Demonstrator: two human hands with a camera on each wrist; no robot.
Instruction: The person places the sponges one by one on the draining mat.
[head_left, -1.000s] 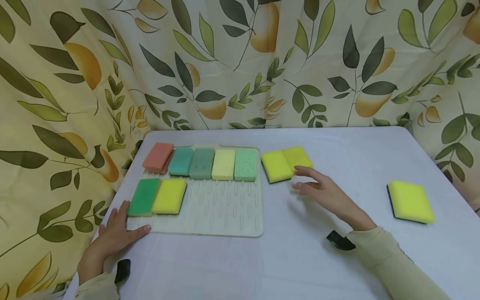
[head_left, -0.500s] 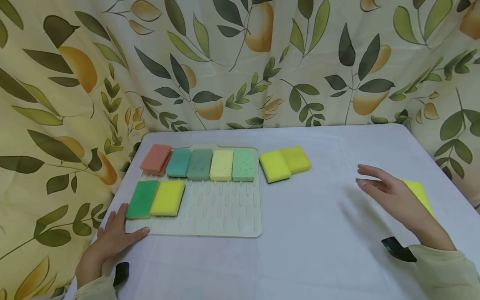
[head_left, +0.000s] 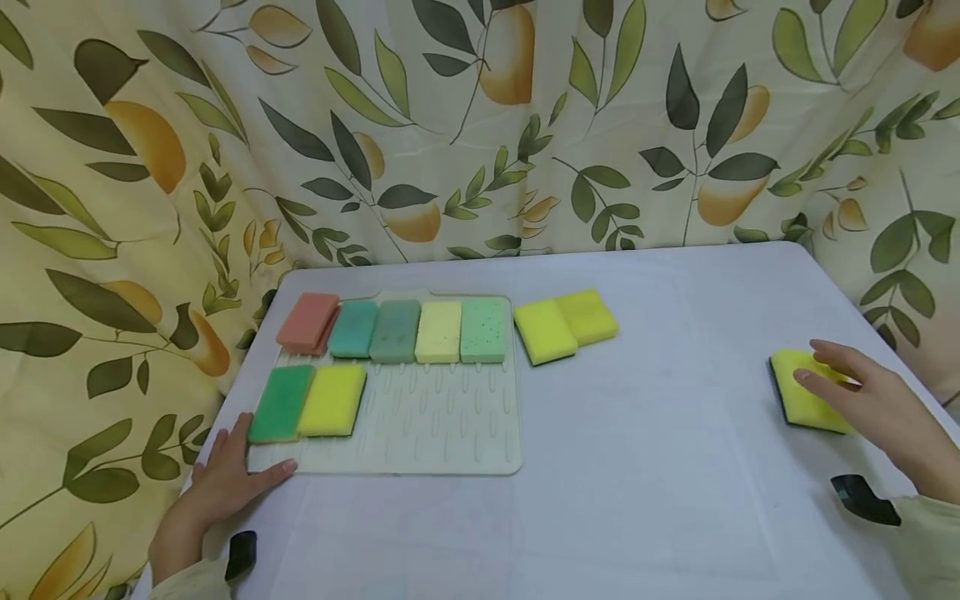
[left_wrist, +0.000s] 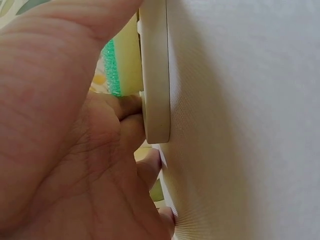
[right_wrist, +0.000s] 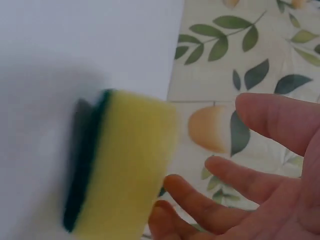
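Observation:
My right hand (head_left: 885, 408) hovers over a yellow sponge with a dark scouring layer (head_left: 797, 396) at the table's right. Its fingers are loosely bent and apart from the sponge in the right wrist view. At the left, my left hand (head_left: 217, 492) rests against the front left corner of a pale ribbed tray (head_left: 450, 433), fingers spread along its side and thumb at its front edge. On the tray's left part lie a green-topped sponge (head_left: 281, 404) and a yellow sponge (head_left: 332, 402), side by side. The left wrist view shows the tray's rim (left_wrist: 156, 75) against the fingers.
Along the tray's back stand a pink sponge (head_left: 307, 321), a teal one (head_left: 352, 329), a grey-green one (head_left: 395, 332), a pale yellow one (head_left: 438, 332) and a mint one (head_left: 483, 329). Two yellow sponges (head_left: 545, 331) overlap right of the tray. A patterned curtain (head_left: 450, 125) hangs behind.
My right hand has moved right, from beside the two overlapping yellow sponges to above the lone yellow sponge. My left hand stays at the tray's corner. The head view has shifted slightly.

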